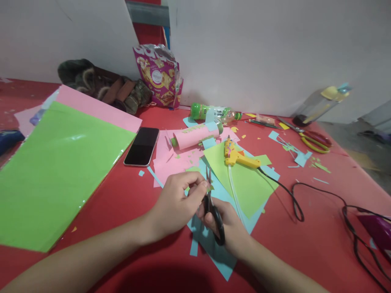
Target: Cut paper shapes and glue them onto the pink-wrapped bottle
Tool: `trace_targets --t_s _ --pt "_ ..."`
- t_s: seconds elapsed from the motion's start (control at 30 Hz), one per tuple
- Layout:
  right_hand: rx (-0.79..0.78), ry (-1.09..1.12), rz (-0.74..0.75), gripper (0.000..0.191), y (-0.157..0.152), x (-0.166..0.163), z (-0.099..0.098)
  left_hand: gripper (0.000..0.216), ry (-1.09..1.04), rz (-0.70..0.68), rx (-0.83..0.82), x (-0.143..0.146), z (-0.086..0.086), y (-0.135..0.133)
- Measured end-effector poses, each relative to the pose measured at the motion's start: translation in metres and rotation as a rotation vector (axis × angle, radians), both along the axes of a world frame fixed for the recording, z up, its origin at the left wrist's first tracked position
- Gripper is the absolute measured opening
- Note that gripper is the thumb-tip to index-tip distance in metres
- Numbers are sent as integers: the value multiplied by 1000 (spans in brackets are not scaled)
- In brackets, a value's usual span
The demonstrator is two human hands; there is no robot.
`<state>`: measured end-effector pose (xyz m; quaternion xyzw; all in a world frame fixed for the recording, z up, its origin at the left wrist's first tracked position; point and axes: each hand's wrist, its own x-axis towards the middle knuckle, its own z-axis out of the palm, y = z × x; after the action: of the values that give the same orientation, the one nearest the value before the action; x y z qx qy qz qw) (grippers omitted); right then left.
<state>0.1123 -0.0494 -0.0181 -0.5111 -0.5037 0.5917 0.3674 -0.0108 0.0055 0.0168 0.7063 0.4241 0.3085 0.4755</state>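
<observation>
My right hand (227,224) is closed around the black handles of a pair of scissors (218,221), whose blades point away from me and look slightly parted. Close against the blades, my left hand (183,197) pinches a small piece of green paper (211,187), mostly hidden by the fingertips. Beneath both hands lies a light blue sheet (218,254), partly covered by a green sheet (249,195). On that pile rests a yellow hot glue gun (241,158) with a clear glue stick in it. Just beyond is a bottle wrapped in pink paper (195,136) with green cut-outs on it.
A phone (142,147) and a stack of coloured sheets (67,162) lie left. Behind are a snack bag (160,77), a green-labelled bottle (214,112) and a camouflage bag (104,83). Larger scissors (314,141), paper scraps (301,158) and a black cord (324,189) lie right.
</observation>
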Motion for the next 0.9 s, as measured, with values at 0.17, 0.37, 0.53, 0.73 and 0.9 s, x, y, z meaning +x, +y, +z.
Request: trace_targets --t_s 0.17,0.37,0.53,0.73,0.9 --pt "-39 51 -11 52 0 0 -7 25 -11 26 -9 -1 -1 2" --pt "-7 291 -75 45 4 1 -13 27 -19 -30 -42 -1 -3 4" --pt "-43 359 -75 45 5 4 -11 27 23 -24 5 -2 -2 7" --pt "-52 255 94 49 3 6 -8 22 88 93 138 -8 1 15" --pt "-64 168 196 50 1 5 -1 21 125 124 258 -8 1 14"
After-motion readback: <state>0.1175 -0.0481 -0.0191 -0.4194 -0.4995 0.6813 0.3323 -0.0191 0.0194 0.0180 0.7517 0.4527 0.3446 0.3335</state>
